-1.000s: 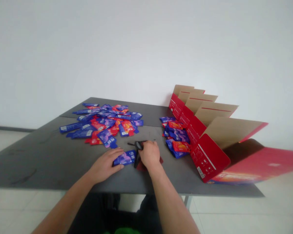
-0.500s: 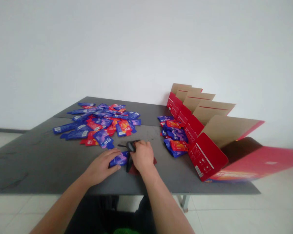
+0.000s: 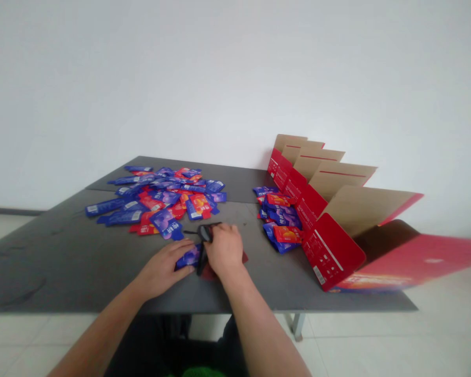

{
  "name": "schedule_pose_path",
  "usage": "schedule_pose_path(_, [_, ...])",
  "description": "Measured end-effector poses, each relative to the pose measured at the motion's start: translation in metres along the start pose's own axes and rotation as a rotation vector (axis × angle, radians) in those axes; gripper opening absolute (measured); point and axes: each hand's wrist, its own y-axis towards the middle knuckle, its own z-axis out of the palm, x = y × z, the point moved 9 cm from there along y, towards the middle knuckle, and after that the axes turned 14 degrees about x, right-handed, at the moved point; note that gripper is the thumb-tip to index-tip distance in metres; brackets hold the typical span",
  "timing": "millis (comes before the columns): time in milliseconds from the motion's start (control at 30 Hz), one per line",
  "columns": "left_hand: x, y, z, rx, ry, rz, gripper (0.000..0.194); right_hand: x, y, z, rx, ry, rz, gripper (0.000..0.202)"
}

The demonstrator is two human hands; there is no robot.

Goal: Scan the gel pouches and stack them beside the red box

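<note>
head view: the left hand (image 3: 165, 265) lies flat on the dark grey bench (image 3: 63, 262), fingers spread and pressed on a blue sachet (image 3: 189, 257) that rests on the bench near its front edge, just in front of the person. the hand pins the sachet down rather than closing around it. the right hand (image 3: 223, 251) is clenched around a black tool (image 3: 204, 238), whose dark body shows at the thumb side and runs down beside the sachet's right end; it touches or nearly touches the sachet, i cannot tell which. a thin dark part sticks out to the left of the tool's top. under the right hand a dark red flat piece (image 3: 211, 272) peeks out on the bench.

beyond the hands, toward the far left, a loose pile of blue and red sachets (image 3: 160, 196) is spread over the bench, well apart from the held one. to the right, a smaller stack of sachets (image 3: 280, 220) sits just beside a row of red cartons (image 3: 317, 209) standing with their brown flaps open. the nearest carton (image 3: 337, 251) leans at the bench's right front corner, and a large red box (image 3: 416, 262) lies behind it, past the bench edge. a pale wall (image 3: 220, 78) rises behind, and light floor tiles (image 3: 377, 345) show below.
</note>
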Motion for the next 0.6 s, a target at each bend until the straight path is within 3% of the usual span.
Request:
schedule_pose_path(67, [0.001, 0.001, 0.002, 0.016, 0.002, 0.009, 0.044, 0.032, -0.009, 0.014, 0.0, 0.021, -0.111, 0.016])
schedule_pose_path(133, [0.001, 0.001, 0.001, 0.007, -0.001, -0.001, 0.042, 0.039, -0.011, 0.027, 0.039, 0.043, -0.131, 0.015])
schedule_pose_path(200, [0.0, 0.0, -0.002, -0.012, 0.002, -0.014, 0.044, 0.019, -0.008, 0.029, 0.063, 0.045, -0.054, 0.015])
schedule_pose_path(300, [-0.004, -0.001, -0.003, 0.001, 0.021, -0.035, 0.052, -0.035, -0.009, 0.017, 0.063, 0.006, 0.105, 0.018])
schedule_pose_path(367, [-0.004, -0.001, -0.001, 0.018, 0.034, -0.051, 0.052, -0.058, -0.02, 0.01, 0.052, 0.015, 0.119, 0.021])
schedule_pose_path(500, [0.006, 0.001, 0.0, 0.054, 0.048, -0.052, 0.054, -0.074, -0.061, 0.007, -0.062, 0.11, 0.127, 0.027])
schedule_pose_path(600, [0.011, 0.005, 0.0, 0.181, 0.043, -0.001, 0.056, -0.074, -0.08, 0.009, -0.119, 0.161, 0.145, 0.029])
